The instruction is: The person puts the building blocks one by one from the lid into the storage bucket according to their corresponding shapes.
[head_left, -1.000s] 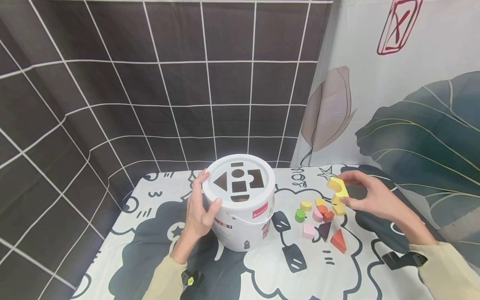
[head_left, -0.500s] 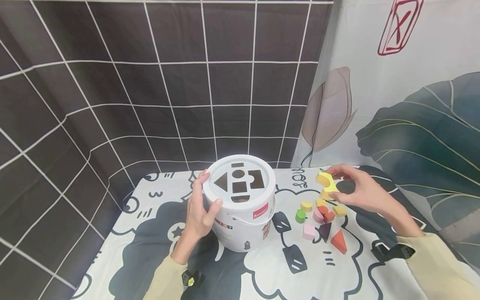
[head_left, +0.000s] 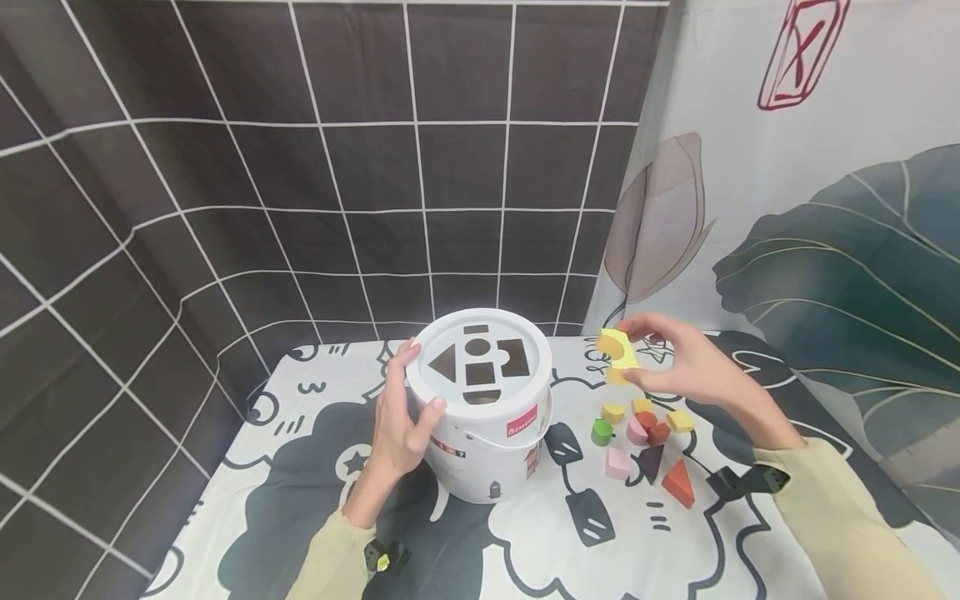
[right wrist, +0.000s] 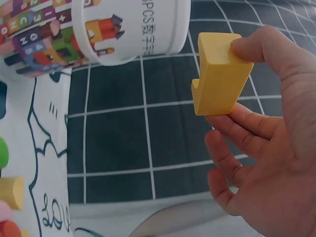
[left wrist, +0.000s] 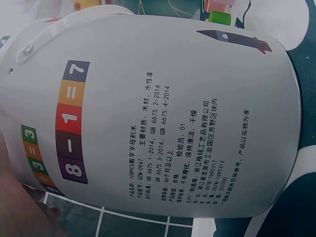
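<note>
A white lidded bucket (head_left: 480, 450) stands upright on the table, its lid (head_left: 420, 375) cut with several shaped holes, among them a triangle, a circle and a square. My left hand (head_left: 401, 421) holds the bucket's near left side, with fingers and thumb spread at the lid's rim. To the right, my right hand (head_left: 678, 362) pinches a yellow arch block (head_left: 622, 354) between thumb and fingers, raised beyond the loose blocks. In the right wrist view, the arch block (right wrist: 224, 81) shows its flat faces, thumb on one end and fingers at the other.
Loose blocks lie right of the bucket, including a green one (head_left: 602, 432), a pink cube (head_left: 618, 462), a dark triangle (head_left: 649, 462) and a red triangle (head_left: 678, 483). The patterned cloth (head_left: 570, 567) covers the table. A dark gridded curtain (head_left: 360, 183) hangs behind.
My right hand has carried the yellow arch block leftward from over the right side of the loose blocks, closer to the bucket. My left hand and the bucket have stayed in place.
</note>
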`<action>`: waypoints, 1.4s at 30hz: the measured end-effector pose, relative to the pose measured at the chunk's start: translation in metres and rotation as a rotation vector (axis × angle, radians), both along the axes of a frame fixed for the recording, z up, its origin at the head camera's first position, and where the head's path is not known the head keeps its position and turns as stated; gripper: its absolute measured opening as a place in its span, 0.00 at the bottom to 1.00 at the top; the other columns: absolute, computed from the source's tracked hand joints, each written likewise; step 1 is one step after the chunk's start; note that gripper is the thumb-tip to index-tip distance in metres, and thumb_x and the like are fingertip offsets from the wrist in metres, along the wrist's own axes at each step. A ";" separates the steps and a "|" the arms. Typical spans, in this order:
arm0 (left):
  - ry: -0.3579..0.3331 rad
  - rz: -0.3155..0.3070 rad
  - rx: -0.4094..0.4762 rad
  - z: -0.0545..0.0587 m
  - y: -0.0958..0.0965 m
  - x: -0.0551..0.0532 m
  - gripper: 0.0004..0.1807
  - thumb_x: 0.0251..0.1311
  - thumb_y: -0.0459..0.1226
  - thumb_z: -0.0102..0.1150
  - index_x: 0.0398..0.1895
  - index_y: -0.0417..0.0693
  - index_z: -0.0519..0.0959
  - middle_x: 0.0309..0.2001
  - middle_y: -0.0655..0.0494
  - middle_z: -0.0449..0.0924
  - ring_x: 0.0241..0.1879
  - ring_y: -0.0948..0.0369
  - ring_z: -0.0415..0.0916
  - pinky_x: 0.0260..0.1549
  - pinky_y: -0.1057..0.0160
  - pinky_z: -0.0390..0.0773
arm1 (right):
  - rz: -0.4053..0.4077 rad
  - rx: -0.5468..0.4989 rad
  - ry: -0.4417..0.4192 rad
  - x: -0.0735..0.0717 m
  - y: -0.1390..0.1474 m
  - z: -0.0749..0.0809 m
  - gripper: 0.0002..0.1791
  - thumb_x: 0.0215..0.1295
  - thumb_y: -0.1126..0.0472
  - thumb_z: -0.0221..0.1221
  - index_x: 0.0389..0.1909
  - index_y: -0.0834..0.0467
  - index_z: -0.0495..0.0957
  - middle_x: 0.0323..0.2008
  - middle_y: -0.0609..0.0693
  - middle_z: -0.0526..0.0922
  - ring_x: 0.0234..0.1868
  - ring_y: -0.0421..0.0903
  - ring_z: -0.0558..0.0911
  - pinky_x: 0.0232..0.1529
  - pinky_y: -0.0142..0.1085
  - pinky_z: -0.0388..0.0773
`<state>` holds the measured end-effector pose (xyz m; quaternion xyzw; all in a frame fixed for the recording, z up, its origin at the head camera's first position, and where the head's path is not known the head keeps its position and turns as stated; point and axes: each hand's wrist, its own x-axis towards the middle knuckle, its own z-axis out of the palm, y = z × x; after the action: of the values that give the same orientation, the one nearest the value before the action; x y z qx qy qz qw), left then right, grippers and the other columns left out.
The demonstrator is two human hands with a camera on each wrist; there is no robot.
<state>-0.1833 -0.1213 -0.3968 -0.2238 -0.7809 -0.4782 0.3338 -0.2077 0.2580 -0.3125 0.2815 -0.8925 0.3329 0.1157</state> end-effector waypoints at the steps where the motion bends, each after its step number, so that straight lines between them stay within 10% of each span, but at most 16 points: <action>1: 0.000 -0.001 -0.001 0.000 0.000 0.000 0.41 0.49 0.46 0.51 0.67 0.32 0.63 0.71 0.36 0.62 0.70 0.41 0.60 0.62 0.37 0.61 | 0.008 0.001 0.005 -0.001 -0.002 0.001 0.26 0.52 0.62 0.71 0.54 0.59 0.78 0.46 0.49 0.83 0.49 0.50 0.78 0.51 0.51 0.69; 42: 0.004 0.007 0.003 0.001 0.000 0.000 0.41 0.49 0.46 0.51 0.66 0.31 0.63 0.71 0.35 0.62 0.71 0.41 0.60 0.63 0.37 0.60 | 0.137 -0.055 -0.044 -0.033 -0.097 0.015 0.28 0.50 0.59 0.72 0.54 0.60 0.77 0.49 0.51 0.82 0.52 0.51 0.77 0.56 0.54 0.70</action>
<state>-0.1830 -0.1210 -0.3962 -0.2215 -0.7804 -0.4776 0.3373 -0.2404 0.1610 -0.2973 0.3311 -0.8640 0.3707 0.0806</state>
